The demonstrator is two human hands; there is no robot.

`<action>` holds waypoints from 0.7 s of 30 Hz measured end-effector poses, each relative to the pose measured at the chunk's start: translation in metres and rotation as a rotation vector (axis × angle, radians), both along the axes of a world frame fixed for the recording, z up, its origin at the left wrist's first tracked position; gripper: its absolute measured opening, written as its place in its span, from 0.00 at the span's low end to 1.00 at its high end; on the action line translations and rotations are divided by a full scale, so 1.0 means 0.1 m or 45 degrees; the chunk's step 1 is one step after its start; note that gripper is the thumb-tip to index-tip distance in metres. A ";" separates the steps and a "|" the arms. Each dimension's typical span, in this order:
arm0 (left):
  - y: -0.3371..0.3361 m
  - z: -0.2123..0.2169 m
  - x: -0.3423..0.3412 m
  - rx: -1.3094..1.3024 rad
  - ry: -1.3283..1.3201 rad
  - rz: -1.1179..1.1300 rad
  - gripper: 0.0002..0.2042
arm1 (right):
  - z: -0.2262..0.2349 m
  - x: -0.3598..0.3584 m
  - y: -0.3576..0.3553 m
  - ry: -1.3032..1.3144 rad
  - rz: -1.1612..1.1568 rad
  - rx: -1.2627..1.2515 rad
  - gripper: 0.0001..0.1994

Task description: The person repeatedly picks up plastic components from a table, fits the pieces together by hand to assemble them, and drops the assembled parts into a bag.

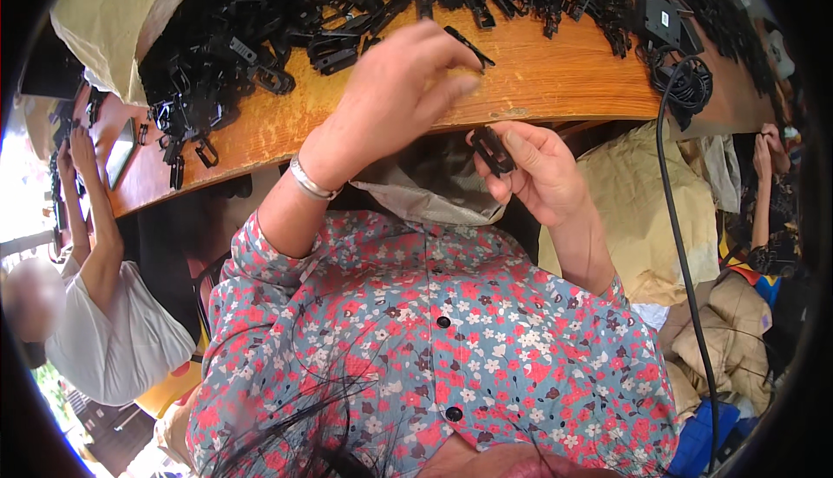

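Observation:
My right hand (542, 170) is closed around a small black plastic frame-like part (495, 150), pinched between thumb and fingers in front of the table's edge. My left hand (412, 75), with a silver bracelet at its wrist, is over the wooden table (555, 79). Its thumb and index finger are apart with a gap between them. A slim black part (468, 47) shows right beside the index finger; whether the finger touches it I cannot tell. Below both hands, an open grey bag (425, 200) hangs in front of my shirt.
Heaps of black plastic parts (347, 9) cover the table's far side. A black box (664, 22) with a coiled cable (681, 79) is at the right. Brown paper (642, 209) hangs below the edge; another paper sack (130, 18) stands far left. People work on both sides.

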State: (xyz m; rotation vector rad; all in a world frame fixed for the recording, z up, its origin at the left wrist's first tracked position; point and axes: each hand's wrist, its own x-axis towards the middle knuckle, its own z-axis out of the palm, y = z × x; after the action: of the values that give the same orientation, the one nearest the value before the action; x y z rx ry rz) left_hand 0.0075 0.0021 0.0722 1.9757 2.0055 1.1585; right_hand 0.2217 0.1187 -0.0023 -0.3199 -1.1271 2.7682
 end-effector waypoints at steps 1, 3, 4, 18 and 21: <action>0.05 -0.02 -0.02 0.030 0.163 0.122 0.06 | -0.03 0.01 -0.01 -0.009 0.000 -0.008 0.18; 0.12 -0.08 -0.10 0.026 0.319 0.151 0.06 | -0.03 0.03 -0.03 -0.026 0.011 -0.027 0.18; 0.13 -0.11 -0.12 0.022 0.468 0.187 0.05 | -0.02 0.04 -0.04 -0.021 0.010 -0.027 0.18; 0.45 0.01 0.05 -0.048 0.487 0.359 0.12 | -0.05 0.06 -0.12 -0.142 0.057 -0.034 0.18; 0.57 0.00 0.10 -0.111 0.622 0.364 0.12 | -0.07 0.08 -0.13 -0.128 0.045 -0.046 0.18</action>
State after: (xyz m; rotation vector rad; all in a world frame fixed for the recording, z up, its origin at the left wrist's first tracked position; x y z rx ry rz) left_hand 0.0173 0.0594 0.0723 2.1343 2.5900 0.6460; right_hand 0.2301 0.1059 -0.0091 -0.4526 -1.1163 2.8346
